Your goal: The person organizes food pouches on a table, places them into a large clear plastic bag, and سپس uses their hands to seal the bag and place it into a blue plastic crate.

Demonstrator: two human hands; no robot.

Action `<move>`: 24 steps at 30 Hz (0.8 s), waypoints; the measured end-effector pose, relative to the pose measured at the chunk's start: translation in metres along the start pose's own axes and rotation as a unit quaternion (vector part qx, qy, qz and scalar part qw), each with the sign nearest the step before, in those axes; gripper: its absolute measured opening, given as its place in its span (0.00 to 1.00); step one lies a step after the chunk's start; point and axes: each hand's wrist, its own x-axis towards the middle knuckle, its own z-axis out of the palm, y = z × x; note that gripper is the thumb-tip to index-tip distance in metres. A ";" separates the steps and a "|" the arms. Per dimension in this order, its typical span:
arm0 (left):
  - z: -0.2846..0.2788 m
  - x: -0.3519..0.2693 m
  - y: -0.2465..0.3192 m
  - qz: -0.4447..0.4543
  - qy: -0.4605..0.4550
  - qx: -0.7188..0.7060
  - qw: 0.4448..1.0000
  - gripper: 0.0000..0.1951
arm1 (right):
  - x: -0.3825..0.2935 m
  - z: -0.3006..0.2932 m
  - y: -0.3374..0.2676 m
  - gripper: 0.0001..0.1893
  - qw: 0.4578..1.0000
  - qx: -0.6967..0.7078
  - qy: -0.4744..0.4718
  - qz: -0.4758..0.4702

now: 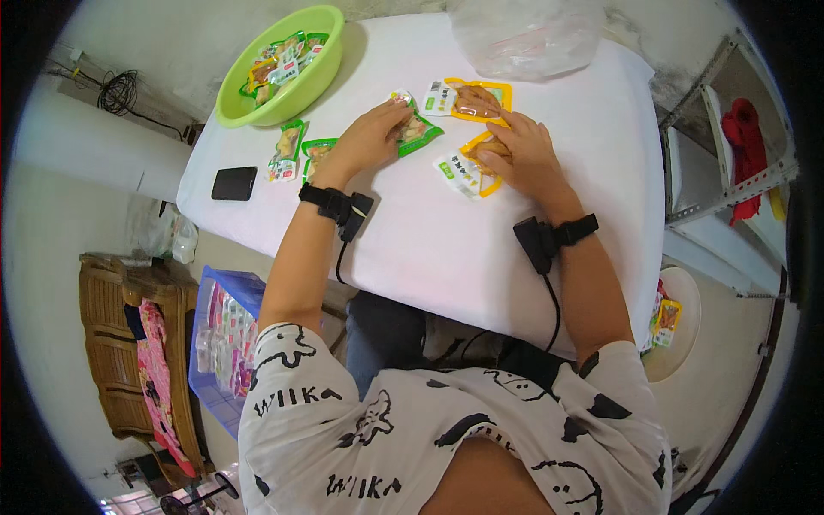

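Observation:
On the white-covered table, my left hand (372, 138) rests over a green-edged snack packet (417, 134), its fingertips on the packet's left part; whether they grip it is hard to tell. My right hand (529, 154) lies with spread fingers over a yellow-edged packet (473, 168), thumb on it, while its index fingertip reaches the lower edge of another yellow-edged packet (477, 100) above. Partly behind my left wrist is a second green-edged packet (317, 154). Further left lies one more green-edged packet (287, 149). Both wrists wear black straps with small cabled devices.
A light-green plastic basin (333, 58) holding several packets stands at the table's back left. A black smartphone (234, 184) lies at the left edge, a clear plastic bag (528, 38) at the back. Beside the table are a blue crate (222, 283), metal shelving (759, 183) and a round pale tub (685, 341).

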 end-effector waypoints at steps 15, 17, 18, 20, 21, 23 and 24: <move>0.025 -0.029 0.040 0.019 0.115 0.036 0.992 0.24 | 0.000 0.006 -0.002 0.26 0.999 -0.024 -0.004 0.034; 0.028 -0.034 0.044 0.005 0.107 0.031 0.994 0.23 | -0.001 0.001 0.000 0.26 0.999 -0.012 -0.017 0.042; 0.024 -0.036 0.051 -0.048 0.088 0.044 0.994 0.24 | -0.002 -0.001 0.002 0.26 0.998 -0.003 -0.032 0.054; 0.021 -0.047 0.054 -0.113 0.083 0.076 0.987 0.24 | -0.003 -0.002 0.003 0.26 0.998 0.003 -0.030 0.046; 0.020 -0.053 0.054 -0.114 0.084 0.077 0.987 0.24 | -0.003 -0.003 0.004 0.26 0.999 0.002 -0.027 0.046; 0.018 -0.064 0.055 -0.182 0.123 0.123 0.968 0.24 | -0.003 -0.003 0.005 0.26 0.998 -0.007 -0.035 0.052; 0.020 -0.071 0.048 -0.210 0.134 0.113 0.962 0.26 | -0.003 -0.001 0.003 0.26 0.997 -0.012 -0.046 0.057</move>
